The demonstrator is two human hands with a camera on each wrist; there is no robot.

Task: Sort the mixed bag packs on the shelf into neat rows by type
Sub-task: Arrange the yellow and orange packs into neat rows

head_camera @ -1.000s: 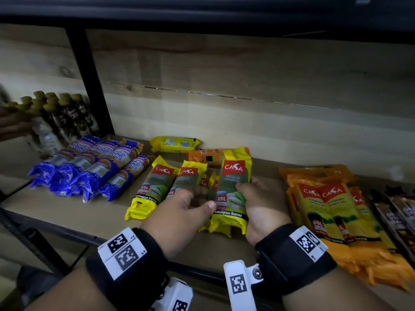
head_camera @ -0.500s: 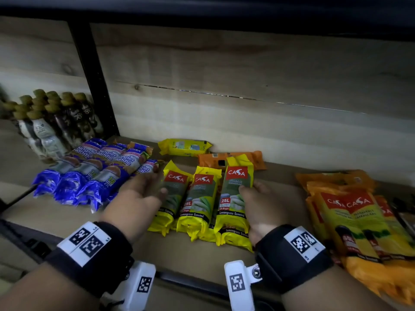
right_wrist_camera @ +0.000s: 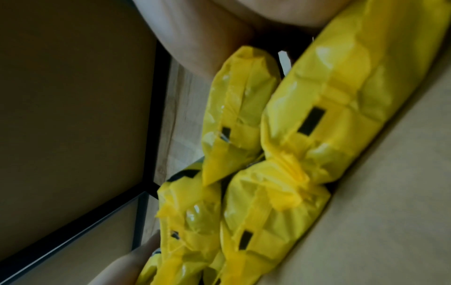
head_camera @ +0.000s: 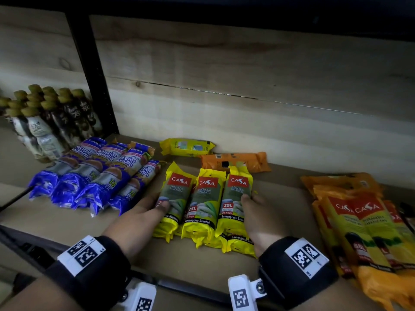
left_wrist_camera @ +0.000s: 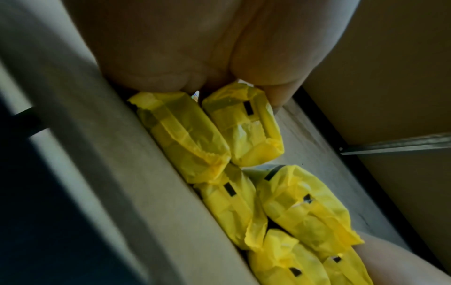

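Yellow packs [head_camera: 207, 198] — three abreast, long axes front-to-back, logos rearward. Left hand [head_camera: 143, 214] and right hand [head_camera: 262, 216] pressed flat on outer sides. Blue packs [head_camera: 96, 173] left — orange pack [head_camera: 235, 161] behind.

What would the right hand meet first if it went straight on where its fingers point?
The right hand rests against the rightmost yellow pack; beyond that, probably the orange pack lying crosswise behind, though depth is unclear.
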